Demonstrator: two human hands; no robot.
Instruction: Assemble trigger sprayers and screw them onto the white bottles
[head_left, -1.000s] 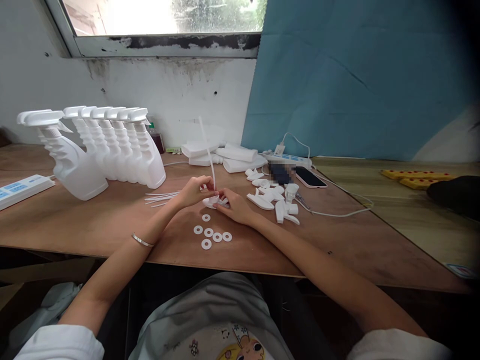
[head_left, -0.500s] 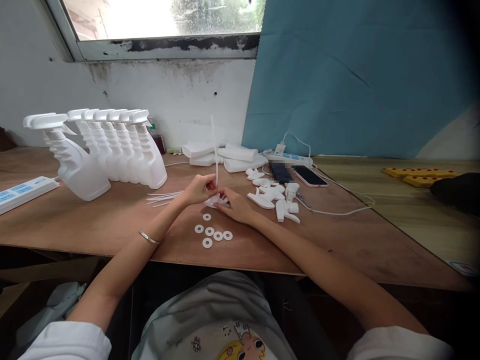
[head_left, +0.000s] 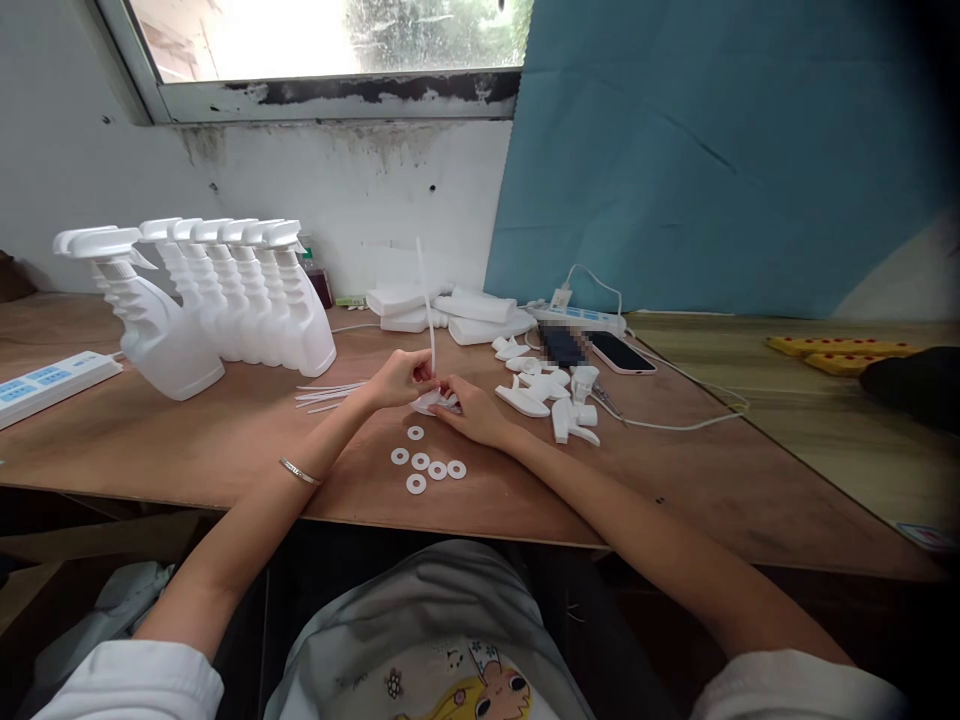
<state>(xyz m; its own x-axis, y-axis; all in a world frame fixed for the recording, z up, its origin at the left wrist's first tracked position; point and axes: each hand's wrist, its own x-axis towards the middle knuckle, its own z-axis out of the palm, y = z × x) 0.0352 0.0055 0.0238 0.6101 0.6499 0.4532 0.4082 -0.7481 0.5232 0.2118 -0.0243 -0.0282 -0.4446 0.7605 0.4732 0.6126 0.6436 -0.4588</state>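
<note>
My left hand [head_left: 403, 379] pinches the lower end of a thin white dip tube [head_left: 426, 290], which stands nearly upright. Close against it, my right hand [head_left: 469, 410] is closed around a white trigger spray head [head_left: 426, 404], mostly hidden by the fingers. The tube's lower end meets the head there; how deep it sits I cannot tell. Just in front of both hands lie several flat white washers [head_left: 420, 461]. Left of my left hand, several loose tubes [head_left: 322, 396] rest on the table. More spray heads [head_left: 574, 420] are heaped right of my right hand.
Several assembled spray bottles [head_left: 165, 335] stand in a row at left, near a power strip [head_left: 56, 385]. Bottles lying on their sides [head_left: 487, 328] are at the back by the wall. A phone [head_left: 620, 352], another power strip [head_left: 581, 318] and a white cable [head_left: 682, 428] occupy the right.
The tube's upper end leans slightly further left. Both hands keep their hold in nearly the same place; the whole view has shifted a little.
</note>
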